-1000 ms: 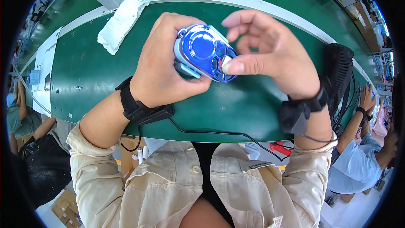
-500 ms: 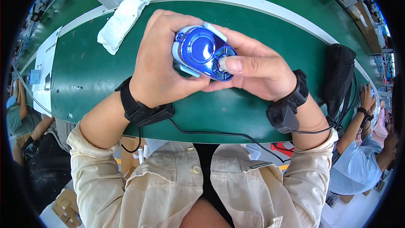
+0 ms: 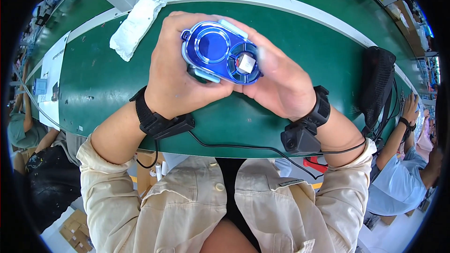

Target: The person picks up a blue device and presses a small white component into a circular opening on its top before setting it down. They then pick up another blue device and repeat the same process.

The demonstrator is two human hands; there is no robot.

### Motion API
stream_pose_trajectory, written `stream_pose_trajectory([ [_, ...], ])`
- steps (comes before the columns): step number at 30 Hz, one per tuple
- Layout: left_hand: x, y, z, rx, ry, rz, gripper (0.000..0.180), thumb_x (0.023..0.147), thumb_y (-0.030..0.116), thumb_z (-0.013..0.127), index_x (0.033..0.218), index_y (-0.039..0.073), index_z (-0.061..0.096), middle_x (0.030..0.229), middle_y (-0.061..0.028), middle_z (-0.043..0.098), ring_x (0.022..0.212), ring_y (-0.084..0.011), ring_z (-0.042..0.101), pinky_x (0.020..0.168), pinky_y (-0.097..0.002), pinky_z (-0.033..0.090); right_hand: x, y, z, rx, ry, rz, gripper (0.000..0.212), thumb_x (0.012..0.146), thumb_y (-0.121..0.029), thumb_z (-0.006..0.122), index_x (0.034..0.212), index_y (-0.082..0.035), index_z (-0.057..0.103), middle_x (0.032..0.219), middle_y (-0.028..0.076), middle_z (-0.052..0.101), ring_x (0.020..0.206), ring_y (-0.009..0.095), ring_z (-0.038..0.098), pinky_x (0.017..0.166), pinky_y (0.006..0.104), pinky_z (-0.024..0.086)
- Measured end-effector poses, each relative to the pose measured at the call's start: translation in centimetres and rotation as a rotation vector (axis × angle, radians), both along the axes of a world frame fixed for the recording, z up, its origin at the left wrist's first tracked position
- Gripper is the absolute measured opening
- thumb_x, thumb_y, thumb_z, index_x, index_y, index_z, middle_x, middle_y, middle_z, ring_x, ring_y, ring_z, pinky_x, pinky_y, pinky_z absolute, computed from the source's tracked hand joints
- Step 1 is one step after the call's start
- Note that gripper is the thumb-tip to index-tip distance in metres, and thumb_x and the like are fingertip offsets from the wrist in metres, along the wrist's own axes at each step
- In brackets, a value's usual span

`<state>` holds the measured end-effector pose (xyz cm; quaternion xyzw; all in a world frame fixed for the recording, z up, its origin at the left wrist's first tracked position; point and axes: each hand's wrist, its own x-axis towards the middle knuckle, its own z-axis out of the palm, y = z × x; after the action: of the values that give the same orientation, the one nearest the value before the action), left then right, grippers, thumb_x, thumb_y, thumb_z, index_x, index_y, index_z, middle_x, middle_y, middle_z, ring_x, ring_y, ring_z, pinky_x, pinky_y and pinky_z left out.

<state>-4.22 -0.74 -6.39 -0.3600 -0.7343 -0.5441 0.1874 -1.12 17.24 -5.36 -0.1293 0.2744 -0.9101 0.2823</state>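
Observation:
My left hand (image 3: 168,65) wraps round the left side of a glossy blue plastic device (image 3: 206,42) with light-blue side tabs and a small loop at its left end. A raised round disc fills most of its top. At the right end is a spoked round opening, with a small whitish square block (image 3: 246,63) in its middle. My right hand (image 3: 286,79) cups the device from the right, fingers behind it. The right thumb is lifted off the block and blurred. The device's underside is hidden by my hands.
A crumpled white packet (image 3: 136,28) lies on the green table (image 3: 112,93) at the far left, with a paper sheet (image 3: 50,79) beyond. A black mesh pouch (image 3: 377,79) and cables lie right. A cable (image 3: 243,146) crosses the near edge. Other people sit at both sides.
My right thumb has come off the whitish block, uncovering it in the opening. The device has shifted slightly left and turned a little; my right wrist has moved left.

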Motion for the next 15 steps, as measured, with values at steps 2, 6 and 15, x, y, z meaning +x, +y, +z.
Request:
stream_pose_trajectory([
  [2,-0.05,-0.13,0.01,-0.063,0.033,-0.011,0.074,0.051,0.008,0.083,0.114,0.007,0.045,0.103,-0.0096,0.055,0.093,-0.0274,0.053,0.079,-0.0353,0.045,0.19,-0.15,0.05,0.107,0.072,-0.071,0.059,0.091,-0.021,0.059,0.14,-0.003,0.03,0.128,0.012,0.048,0.116,0.018,0.049,0.096,0.0322,0.042],
  [6,-0.04,-0.19,-0.01,-0.119,0.056,0.0,0.073,0.052,0.009,0.084,0.113,0.006,0.045,0.103,-0.0102,0.055,0.093,-0.0271,0.054,0.078,-0.0344,0.045,0.16,0.04,0.54,0.342,0.224,-0.115,0.066,0.089,-0.028,0.059,0.14,-0.001,0.028,0.13,0.013,0.044,0.12,0.021,0.046,0.1,0.035,0.039],
  [15,0.41,0.15,-0.21,-0.214,-0.13,0.129,0.073,0.054,0.014,0.087,0.114,0.005,0.046,0.11,-0.0127,0.053,0.095,-0.0282,0.055,0.08,-0.0353,0.047,-0.22,0.19,0.26,0.434,0.206,-0.118,0.069,0.09,-0.04,0.053,0.14,0.0,0.027,0.133,0.014,0.042,0.123,0.023,0.044,0.103,0.0364,0.035],
])
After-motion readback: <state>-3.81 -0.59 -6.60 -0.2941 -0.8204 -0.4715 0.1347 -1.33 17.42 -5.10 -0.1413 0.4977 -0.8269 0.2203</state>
